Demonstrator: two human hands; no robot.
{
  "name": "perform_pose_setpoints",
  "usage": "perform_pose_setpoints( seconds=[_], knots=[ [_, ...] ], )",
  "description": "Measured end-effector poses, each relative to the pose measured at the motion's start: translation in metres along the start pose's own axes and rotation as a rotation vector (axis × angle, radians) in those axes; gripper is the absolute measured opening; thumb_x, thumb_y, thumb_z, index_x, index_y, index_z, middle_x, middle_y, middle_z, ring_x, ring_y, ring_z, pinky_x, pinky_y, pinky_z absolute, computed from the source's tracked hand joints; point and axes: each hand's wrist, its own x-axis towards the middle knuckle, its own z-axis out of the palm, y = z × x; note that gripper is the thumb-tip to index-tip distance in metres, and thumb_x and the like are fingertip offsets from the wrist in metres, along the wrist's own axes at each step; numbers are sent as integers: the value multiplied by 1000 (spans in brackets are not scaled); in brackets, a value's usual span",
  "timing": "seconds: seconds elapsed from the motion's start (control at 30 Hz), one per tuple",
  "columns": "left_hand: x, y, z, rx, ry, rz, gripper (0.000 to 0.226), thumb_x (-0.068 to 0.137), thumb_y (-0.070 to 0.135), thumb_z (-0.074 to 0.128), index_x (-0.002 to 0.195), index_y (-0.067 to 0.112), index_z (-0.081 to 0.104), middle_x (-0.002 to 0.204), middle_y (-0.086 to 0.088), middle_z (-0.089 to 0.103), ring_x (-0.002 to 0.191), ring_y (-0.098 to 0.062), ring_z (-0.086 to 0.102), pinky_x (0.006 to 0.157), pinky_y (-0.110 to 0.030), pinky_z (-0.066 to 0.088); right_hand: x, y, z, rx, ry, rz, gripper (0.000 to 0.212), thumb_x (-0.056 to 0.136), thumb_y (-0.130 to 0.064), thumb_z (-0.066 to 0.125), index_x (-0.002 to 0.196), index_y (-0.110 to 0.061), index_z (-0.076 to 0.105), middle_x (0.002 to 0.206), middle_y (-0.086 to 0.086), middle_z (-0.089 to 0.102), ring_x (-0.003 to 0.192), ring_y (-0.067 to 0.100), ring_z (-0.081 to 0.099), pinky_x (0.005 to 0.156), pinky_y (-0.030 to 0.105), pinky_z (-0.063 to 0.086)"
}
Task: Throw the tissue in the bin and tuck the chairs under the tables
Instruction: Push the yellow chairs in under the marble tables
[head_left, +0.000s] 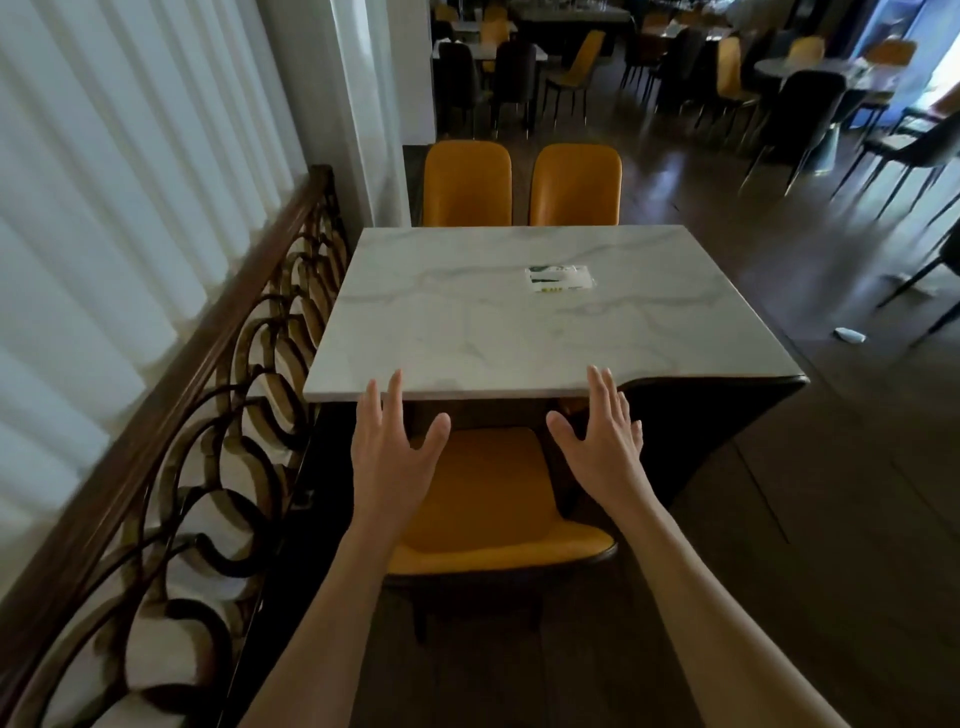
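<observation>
Two hands, left hand (395, 457) and right hand (597, 447), hover spread and empty above the orange chair (498, 499) partly under the table (467, 332); probably rigid, moderately heavy, best pushed by its backrest.

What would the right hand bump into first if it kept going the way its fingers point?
Probably the near edge of the table: the right hand is open, its fingers already overlapping that edge in the picture. Depth is unclear, so it might pass above.

table top (467, 322): white marble, grey veins
chairs (498, 499): mustard yellow
packet (560, 278): white, green print
railing (171, 415): dark brown scrollwork
</observation>
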Motion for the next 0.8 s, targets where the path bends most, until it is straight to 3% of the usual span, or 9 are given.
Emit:
perform_pose_setpoints(
  seconds=[0.17,0.27,0.33,0.4,0.53,0.63,0.7,0.8],
  knots=[
    [-45,-45,30,22,-62,-265,97,77,80,32,155,22,25,163,-16,20,150,-37,14,113,-59,29,-29,43,31,-18,-95,263,82,95,-56,48,158,-26,4,167,4,0,152,33,2,118,60,7],
    [-72,-66,46,51,-60,-468,98,77,73,44,153,12,31,159,-23,24,147,-44,18,109,-62,33,-44,66,50,87,-130,423,85,93,-51,56,157,-23,7,167,6,5,151,34,9,118,63,16],
    [-87,-76,55,-46,-46,-614,101,78,64,61,155,12,21,161,-22,18,147,-44,18,109,-62,33,-54,76,61,211,-129,523,90,91,-46,62,157,-20,7,166,8,9,150,35,14,116,60,25],
    [-97,-77,60,-299,-30,-821,106,83,47,74,158,18,4,165,-15,10,148,-40,19,112,-58,32,-63,84,69,365,-104,636,94,90,-38,66,157,-18,4,166,9,8,150,35,17,116,56,29],
    [-109,-73,70,-623,-17,-1160,113,85,38,75,157,27,-12,164,-14,17,142,-43,32,108,-59,39,-73,97,83,676,-76,918,105,87,-33,72,156,-23,-7,165,10,12,147,38,21,112,63,30],
    [-109,-72,79,-779,65,-1231,109,85,31,77,157,33,-5,154,-19,33,124,-46,50,90,-59,54,-74,103,92,888,-77,1115,90,88,-29,72,154,-26,11,153,15,32,137,42,36,101,69,40],
    [-108,-69,81,-851,123,-1238,105,86,22,76,156,36,-1,147,-21,39,115,-46,55,87,-59,55,-73,106,97,1037,-88,1165,75,86,-27,74,146,-25,29,142,16,43,127,44,45,93,70,46],
    [-106,-70,83,-892,169,-1222,99,86,15,75,156,36,9,145,-20,42,121,-46,52,86,-61,55,-69,108,101,1183,-82,1200,64,85,-23,74,138,-22,39,132,16,49,116,44,52,79,66,54]
  ],
)
